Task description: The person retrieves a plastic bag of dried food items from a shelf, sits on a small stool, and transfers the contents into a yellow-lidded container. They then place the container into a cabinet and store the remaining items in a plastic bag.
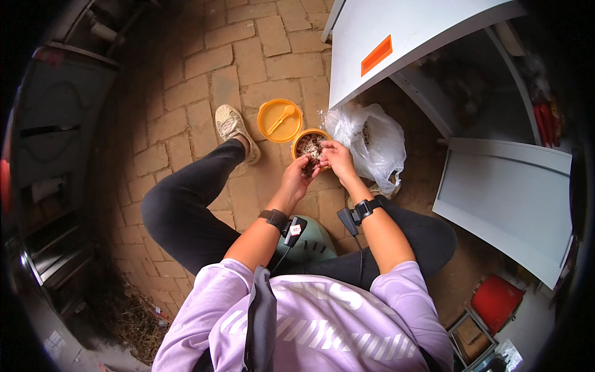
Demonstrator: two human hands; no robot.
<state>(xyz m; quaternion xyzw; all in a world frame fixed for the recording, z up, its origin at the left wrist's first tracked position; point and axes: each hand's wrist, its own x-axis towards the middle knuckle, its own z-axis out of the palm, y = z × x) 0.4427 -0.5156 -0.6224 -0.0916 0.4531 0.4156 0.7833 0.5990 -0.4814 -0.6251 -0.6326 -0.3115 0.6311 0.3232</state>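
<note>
A round yellow plastic container [294, 149] stands on the brick floor, filled with small brown and whitish pieces. My left hand [297, 176] is over its near left edge, palm turned up, fingers curled, with some dark pieces at the fingertips. Close beside it, my right hand [338, 159] reaches over the container's right side, thumb and fingers near the pieces; whether it pinches one is too small to tell. A yellow lid [265, 122] lies at the container's upper left with a yellow plastic spoon [281, 121] on it. To the right sits a white translucent plastic bag [386, 139] with similar brown pieces inside.
A white cabinet door with an orange recessed handle [377, 56] hangs over the upper right. A lower cabinet door [506, 176] juts out at right. My shoe [231, 123] is left of the lid. Dry plant stalks [139, 325] lie lower left, a red object [496, 302] lower right.
</note>
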